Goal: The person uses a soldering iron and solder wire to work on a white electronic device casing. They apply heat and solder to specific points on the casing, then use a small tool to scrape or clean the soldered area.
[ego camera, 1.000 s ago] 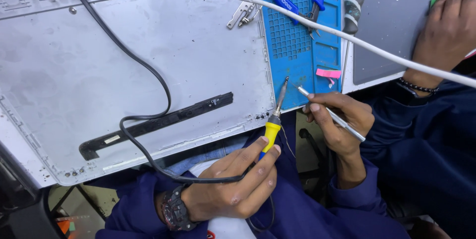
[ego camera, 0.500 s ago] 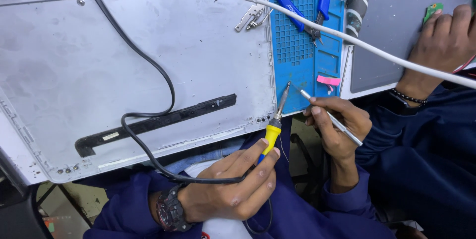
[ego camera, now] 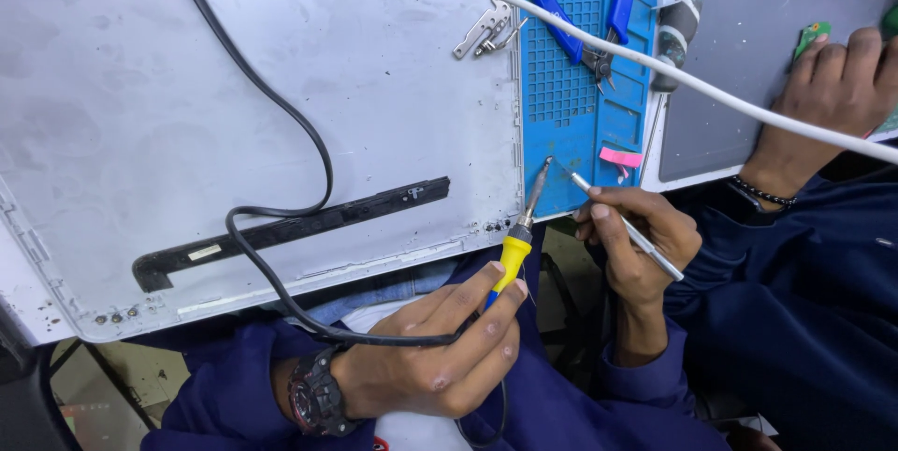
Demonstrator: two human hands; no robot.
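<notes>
With our left hand (ego camera: pixel 426 367) clenched around the yellow-handled soldering iron (ego camera: pixel 517 243) and our right hand (ego camera: pixel 641 245) pinching a thin metal rod (ego camera: pixel 625 225) tip-to-tip over the blue mat (ego camera: pixel 585 105), a slip could scorch our fingers.

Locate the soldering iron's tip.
Head view, centre: the soldering iron, in the left hand, has its tip at the blue mat edge, beside the tweezers.
</notes>
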